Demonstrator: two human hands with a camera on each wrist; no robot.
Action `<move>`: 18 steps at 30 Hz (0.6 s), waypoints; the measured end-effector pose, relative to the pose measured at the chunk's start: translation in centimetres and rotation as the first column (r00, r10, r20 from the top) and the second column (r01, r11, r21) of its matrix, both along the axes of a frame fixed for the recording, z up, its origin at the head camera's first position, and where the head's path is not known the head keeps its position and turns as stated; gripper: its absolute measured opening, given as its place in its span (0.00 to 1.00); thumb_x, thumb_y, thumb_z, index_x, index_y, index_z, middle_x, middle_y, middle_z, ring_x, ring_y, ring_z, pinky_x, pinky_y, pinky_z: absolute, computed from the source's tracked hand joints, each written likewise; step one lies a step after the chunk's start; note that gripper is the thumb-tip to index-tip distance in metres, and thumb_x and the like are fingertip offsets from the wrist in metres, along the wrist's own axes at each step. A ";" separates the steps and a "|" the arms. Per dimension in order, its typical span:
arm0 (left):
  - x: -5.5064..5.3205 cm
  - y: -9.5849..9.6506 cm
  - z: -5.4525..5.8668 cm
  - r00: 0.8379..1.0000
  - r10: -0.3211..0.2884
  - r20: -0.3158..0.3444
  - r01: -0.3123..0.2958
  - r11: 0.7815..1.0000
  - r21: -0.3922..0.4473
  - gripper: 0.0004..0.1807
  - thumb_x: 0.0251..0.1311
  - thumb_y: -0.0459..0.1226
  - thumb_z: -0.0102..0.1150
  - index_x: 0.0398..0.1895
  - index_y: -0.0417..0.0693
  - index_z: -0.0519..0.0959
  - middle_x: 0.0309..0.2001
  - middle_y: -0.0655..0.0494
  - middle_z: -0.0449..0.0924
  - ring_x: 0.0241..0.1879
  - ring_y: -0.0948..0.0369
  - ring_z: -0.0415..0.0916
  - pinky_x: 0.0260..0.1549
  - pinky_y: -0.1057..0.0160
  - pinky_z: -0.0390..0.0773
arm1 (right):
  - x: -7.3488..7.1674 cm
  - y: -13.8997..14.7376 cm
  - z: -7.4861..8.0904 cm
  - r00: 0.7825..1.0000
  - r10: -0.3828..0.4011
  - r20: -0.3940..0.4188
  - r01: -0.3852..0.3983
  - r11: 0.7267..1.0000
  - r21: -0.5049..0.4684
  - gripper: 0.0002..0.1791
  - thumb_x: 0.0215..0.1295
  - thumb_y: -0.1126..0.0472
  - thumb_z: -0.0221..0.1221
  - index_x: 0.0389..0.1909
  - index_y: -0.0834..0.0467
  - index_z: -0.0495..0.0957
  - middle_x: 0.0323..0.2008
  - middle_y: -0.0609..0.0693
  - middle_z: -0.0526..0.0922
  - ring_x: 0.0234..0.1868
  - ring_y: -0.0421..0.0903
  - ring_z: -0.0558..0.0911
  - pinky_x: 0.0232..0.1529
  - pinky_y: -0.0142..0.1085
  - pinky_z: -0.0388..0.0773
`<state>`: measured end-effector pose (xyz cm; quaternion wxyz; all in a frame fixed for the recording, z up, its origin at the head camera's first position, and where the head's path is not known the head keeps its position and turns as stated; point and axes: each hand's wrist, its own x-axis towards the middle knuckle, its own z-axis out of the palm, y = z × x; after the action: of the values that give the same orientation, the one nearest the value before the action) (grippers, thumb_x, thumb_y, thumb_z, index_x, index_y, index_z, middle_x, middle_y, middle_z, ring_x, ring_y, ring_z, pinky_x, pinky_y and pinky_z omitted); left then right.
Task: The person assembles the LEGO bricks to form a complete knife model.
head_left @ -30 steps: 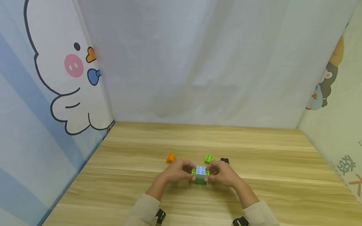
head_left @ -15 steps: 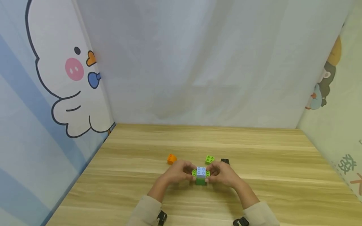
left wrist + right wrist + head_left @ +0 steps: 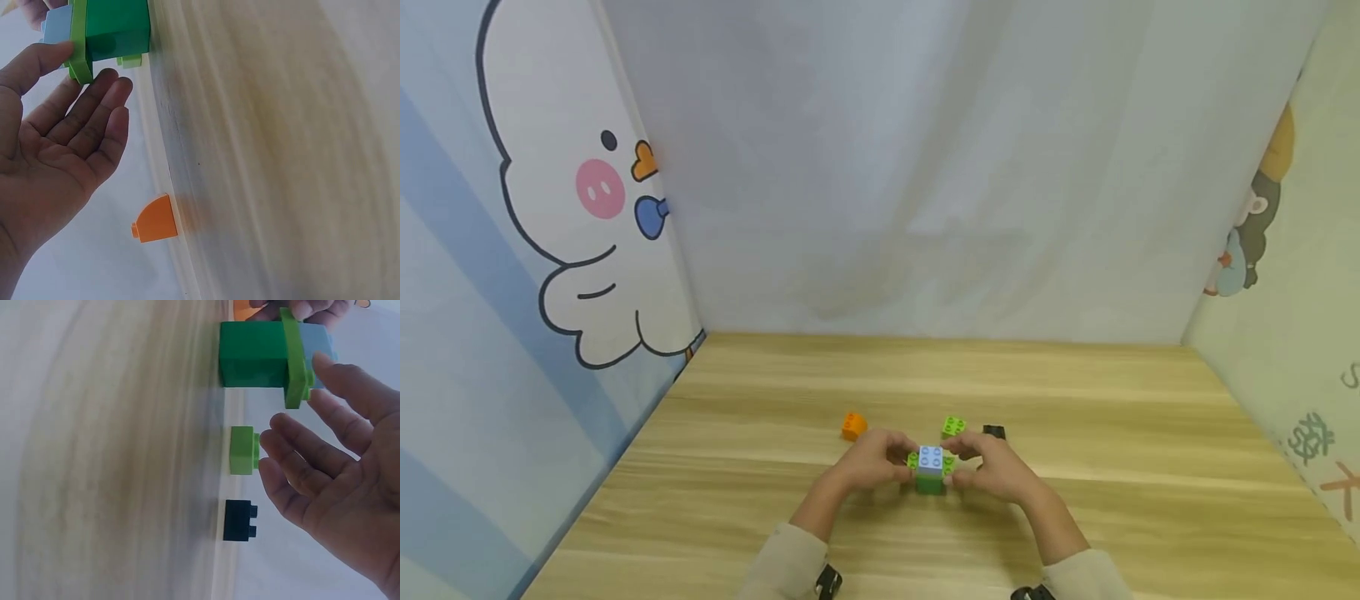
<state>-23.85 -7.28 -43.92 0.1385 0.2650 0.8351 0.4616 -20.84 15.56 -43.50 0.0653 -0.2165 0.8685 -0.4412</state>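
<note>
A small stack of toy building bricks stands on the table in the head view: a dark green block (image 3: pixel 253 353) at the bottom, a flat lime-green plate (image 3: pixel 294 369) across it, and a light blue brick (image 3: pixel 930 460) on top. My left hand (image 3: pixel 874 460) pinches the plate's left end, thumb in front, its other fingers loosely extended in the left wrist view (image 3: pixel 69 137). At the other end is my right hand (image 3: pixel 992 467), fingers loosely spread; its thumb tip overlaps the blue brick in the right wrist view, and contact is unclear.
Behind the hands lie an orange curved brick (image 3: pixel 853 427) on the left, a lime-green brick (image 3: pixel 953 427) near the middle and a black brick (image 3: pixel 994 432) to the right. A pale curtain (image 3: pixel 925 167) closes off the table's (image 3: pixel 760 383) far edge.
The right hand's fingers have loosened slightly from the plate's right end. The left hand and the stack keep nearly the same place; the head view has shifted a little.
</note>
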 end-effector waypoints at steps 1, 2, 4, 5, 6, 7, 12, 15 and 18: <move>0.0 0.0 0.0 1.000 0.003 -0.001 -0.003 1.000 -0.006 0.17 0.47 0.27 0.65 0.43 0.34 0.79 0.38 0.50 0.81 0.38 0.57 0.77 0.40 0.62 0.76 | 0.0 0.1 0.1 1.000 0.007 -0.004 -0.007 1.000 0.000 0.24 0.55 0.61 0.66 0.52 0.63 0.74 0.50 0.59 0.76 0.50 0.61 0.73 0.43 0.52 0.75; 0.1 0.0 0.0 1.000 0.005 0.001 -0.005 1.000 -0.009 0.17 0.47 0.27 0.65 0.43 0.34 0.79 0.38 0.50 0.81 0.38 0.57 0.77 0.41 0.61 0.76 | 0.1 0.3 0.2 1.000 0.015 -0.007 -0.015 1.000 0.000 0.24 0.56 0.61 0.65 0.53 0.64 0.74 0.51 0.60 0.76 0.51 0.62 0.73 0.43 0.52 0.75; 0.1 0.0 0.1 1.000 0.012 0.002 -0.012 1.000 -0.025 0.17 0.47 0.28 0.65 0.44 0.35 0.79 0.39 0.51 0.80 0.38 0.58 0.76 0.42 0.60 0.76 | 0.2 0.5 0.4 0.999 0.031 -0.019 -0.031 0.999 0.009 0.24 0.57 0.62 0.64 0.54 0.64 0.73 0.52 0.61 0.75 0.51 0.63 0.73 0.44 0.54 0.74; 0.0 0.0 0.1 1.000 0.015 0.002 -0.015 0.999 -0.033 0.18 0.47 0.28 0.66 0.44 0.35 0.79 0.39 0.51 0.80 0.39 0.58 0.76 0.42 0.59 0.76 | 0.2 0.5 0.5 0.999 0.040 -0.023 -0.040 0.999 0.012 0.23 0.58 0.62 0.64 0.54 0.64 0.73 0.52 0.61 0.75 0.51 0.63 0.73 0.44 0.55 0.73; 0.0 0.0 0.2 1.000 0.016 0.001 -0.016 0.999 -0.038 0.18 0.47 0.29 0.66 0.45 0.35 0.79 0.39 0.51 0.80 0.39 0.58 0.76 0.42 0.59 0.75 | 0.2 0.5 0.6 0.999 0.046 -0.024 -0.046 0.999 0.015 0.24 0.58 0.62 0.63 0.54 0.64 0.72 0.52 0.60 0.75 0.51 0.63 0.73 0.44 0.55 0.73; 0.0 -0.1 0.2 1.000 0.017 -0.002 -0.018 0.999 -0.044 0.17 0.48 0.29 0.65 0.44 0.35 0.79 0.39 0.51 0.80 0.39 0.58 0.76 0.42 0.59 0.75 | 0.2 0.5 0.6 0.998 0.055 -0.026 -0.054 0.998 0.017 0.24 0.58 0.61 0.63 0.55 0.64 0.72 0.53 0.60 0.75 0.51 0.63 0.73 0.44 0.56 0.73; 0.1 0.1 0.4 1.000 0.000 -0.021 -0.002 0.998 -0.066 0.16 0.48 0.29 0.64 0.43 0.36 0.79 0.37 0.53 0.80 0.38 0.59 0.76 0.40 0.62 0.76 | 0.4 0.6 0.6 0.996 0.083 -0.034 -0.082 0.996 0.019 0.25 0.60 0.61 0.62 0.57 0.65 0.70 0.55 0.62 0.72 0.53 0.64 0.72 0.45 0.56 0.72; 0.1 0.1 0.3 1.000 -0.012 -0.028 0.010 0.998 -0.068 0.16 0.48 0.30 0.64 0.43 0.36 0.79 0.37 0.53 0.80 0.38 0.59 0.76 0.40 0.63 0.75 | 0.3 0.6 0.6 0.995 0.083 -0.063 -0.082 0.997 0.007 0.25 0.60 0.63 0.62 0.57 0.65 0.70 0.55 0.64 0.71 0.53 0.65 0.71 0.45 0.56 0.72; 0.0 -0.1 0.2 1.000 -0.017 -0.020 0.015 0.998 -0.065 0.16 0.49 0.30 0.64 0.43 0.36 0.78 0.37 0.53 0.80 0.38 0.59 0.75 0.41 0.63 0.75 | 0.1 0.3 0.8 0.992 0.084 -0.091 -0.087 0.996 -0.032 0.24 0.59 0.65 0.62 0.56 0.66 0.70 0.55 0.66 0.71 0.53 0.66 0.71 0.45 0.56 0.72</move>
<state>-23.86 -7.40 -43.70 0.1422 0.2718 0.8488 0.4307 -20.77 15.87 -42.74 0.0410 -0.2742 0.8524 -0.4433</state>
